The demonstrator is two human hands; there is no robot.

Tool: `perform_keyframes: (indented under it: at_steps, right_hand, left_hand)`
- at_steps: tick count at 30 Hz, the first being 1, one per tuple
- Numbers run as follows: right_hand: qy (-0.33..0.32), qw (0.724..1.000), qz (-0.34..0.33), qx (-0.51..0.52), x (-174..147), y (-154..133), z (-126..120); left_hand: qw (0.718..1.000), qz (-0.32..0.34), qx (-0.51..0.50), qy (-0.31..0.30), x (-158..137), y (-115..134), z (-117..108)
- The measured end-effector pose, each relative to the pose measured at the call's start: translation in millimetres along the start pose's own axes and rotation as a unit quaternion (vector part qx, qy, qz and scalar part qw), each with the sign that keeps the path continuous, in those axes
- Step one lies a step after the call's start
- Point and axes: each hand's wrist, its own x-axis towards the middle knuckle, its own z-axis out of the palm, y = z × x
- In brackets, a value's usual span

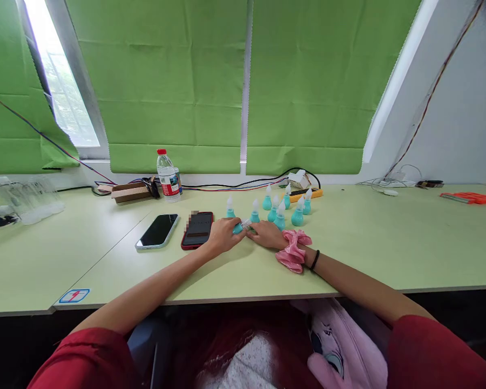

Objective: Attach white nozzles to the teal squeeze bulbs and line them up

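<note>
Near the table's front, my left hand (223, 235) is closed around the turquoise base of a small bulb-shaped light (237, 228), tipped over to the right. Its clear tip points at my right hand (267, 235), whose fingers are pinched together at that end; what exactly lies between them is partly hidden. Similar lights with white flame-shaped tips stand upright close by: one light (230, 208) behind my left hand, another light (255, 212) between the hands, and several more in a group behind my right hand, such as the light (297, 215) at its right side.
Left of my hands lie a red-cased phone (198, 231) and a pale-cased phone (157, 232). Behind them are a water bottle (168, 178) and a brown open box (132, 193). A yellow-orange cutter (308, 195) lies behind the lights. Orange-handled tools (472, 198) rest far right.
</note>
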Motion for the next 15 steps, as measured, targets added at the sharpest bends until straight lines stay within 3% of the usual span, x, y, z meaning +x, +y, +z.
perform_keyframes:
  at_steps: [9,15]
  right_hand:
    - [0.025,0.998,-0.002,0.056,-3,4,-7]
    - [0.068,0.99,-0.02,0.124,1,18,-12]
  left_hand:
    - [1.0,-0.006,0.007,-0.02,1,-1,3]
    - [0.998,-0.046,-0.034,-0.008,5,-9,9]
